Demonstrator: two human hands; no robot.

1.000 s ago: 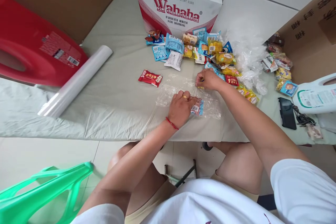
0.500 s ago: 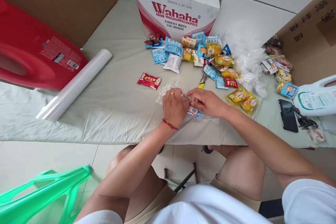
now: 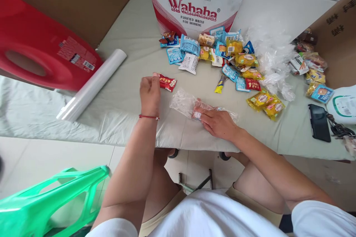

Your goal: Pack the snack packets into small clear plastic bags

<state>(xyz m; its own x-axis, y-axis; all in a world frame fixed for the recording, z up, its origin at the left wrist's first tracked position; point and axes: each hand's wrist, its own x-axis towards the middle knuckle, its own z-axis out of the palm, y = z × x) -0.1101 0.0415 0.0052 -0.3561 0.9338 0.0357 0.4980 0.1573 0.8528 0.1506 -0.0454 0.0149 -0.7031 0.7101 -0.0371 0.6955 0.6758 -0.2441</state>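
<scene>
My left hand [image 3: 150, 94] is at a small red snack packet [image 3: 167, 82], with thumb and fingertips closed on its left end; the packet lies on the cloth. To the right, my right hand [image 3: 219, 123] has its fingers closed at a clear plastic bag [image 3: 182, 103], which lies crumpled and stretched out on the cloth. A reddish snack packet [image 3: 202, 106] shows inside the bag, partly covered by my fingers. A thin yellow-and-grey packet [image 3: 220, 84] lies just beyond my right hand.
Several blue, white and yellow snack packets [image 3: 190, 45] are heaped before a Wahaha box [image 3: 194, 7]. Clear plastic bags [image 3: 274, 55] pile up beside them. A film roll [image 3: 93, 85] and red jug [image 3: 41, 44] stand left; a phone [image 3: 319, 122] lies right. A green stool [image 3: 83, 181] is below.
My left hand has left the bag and moved left to the red packet. My right hand stays at the bag, its fingers now lower over it. The view has shifted slightly.
</scene>
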